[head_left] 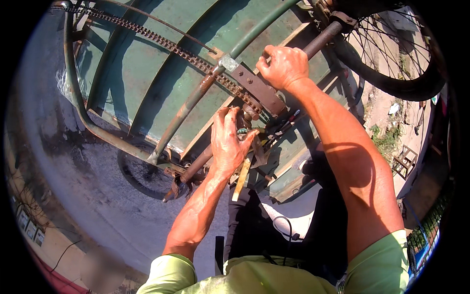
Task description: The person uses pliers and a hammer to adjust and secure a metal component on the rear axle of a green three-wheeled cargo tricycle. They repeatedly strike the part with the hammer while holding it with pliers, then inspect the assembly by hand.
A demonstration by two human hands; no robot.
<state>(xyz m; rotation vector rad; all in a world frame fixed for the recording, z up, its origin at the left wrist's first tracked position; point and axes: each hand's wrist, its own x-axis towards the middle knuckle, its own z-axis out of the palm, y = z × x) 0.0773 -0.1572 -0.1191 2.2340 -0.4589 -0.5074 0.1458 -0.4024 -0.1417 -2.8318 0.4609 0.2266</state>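
Note:
An upturned cart with a green metal bed [161,90] lies before me, its rusty axle tube [325,39] running slantwise under both hands. My right hand [286,67] is closed over the axle, beside a rusty bolted bracket [257,88]; whatever its fingers grip is hidden. My left hand [227,142] is at the middle of the axle, its bent fingers and thumb apart. Its fingertips are close to the lower end of a rusty drive chain [171,46]. A small green piece [242,131] shows between thumb and fingers. Below them hangs a yellowish strip [241,180].
A spoked wheel [391,90] stands at the upper right, another wheel [142,179] at the lower left. A green frame tube [262,27] crosses the bed. Dark cables [281,130] lie by the axle. A small wooden stool [405,160] sits on the ground at right.

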